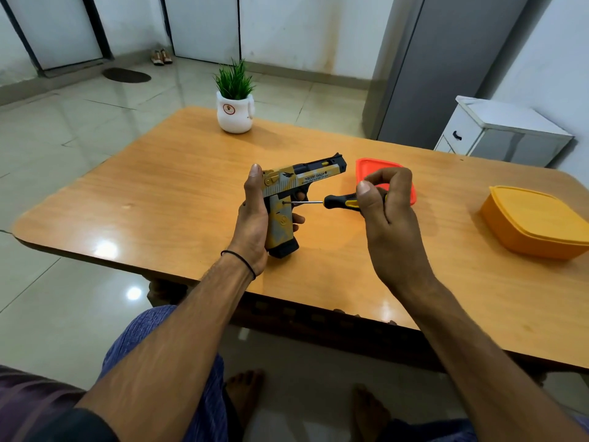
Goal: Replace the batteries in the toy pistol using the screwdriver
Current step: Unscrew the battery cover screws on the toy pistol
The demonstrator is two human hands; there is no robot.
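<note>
We look down from head height on an orange-brown wooden worktop (159,193), with two bare forearms reaching in from below.

The left hand (253,224) grips a toy pistol (296,183) by its handle and holds it upright over the middle of the worktop. The thumb lies up along the back of the slide and the fingers (298,219) curl round the front of the grip. The pistol is yellow and grey with a black muzzle and black base, and its barrel points to the right. We cannot tell whether its base touches the worktop. A thin black band (242,261) circles the left wrist.

The right hand (389,212) pinches a screwdriver (342,201) with a black and yellow handle between the thumb and curled fingers. The screwdriver lies level, its thin metal shaft pointing left, and its tip meets the side of the pistol grip just below the trigger.

Behind the right hand lies a red plastic lid or tub (373,165), partly hidden, so we cannot tell which. Well to the right, near the worktop's edge, sits a closed orange plastic container (538,218). At the far edge stands a small green plant in a white pot (235,100).

Beyond the worktop we see a glossy tiled floor, a dark mat (126,74), a pair of shoes (161,56) by the wall, and a white cabinet (503,132) at right. Bare feet show below.
</note>
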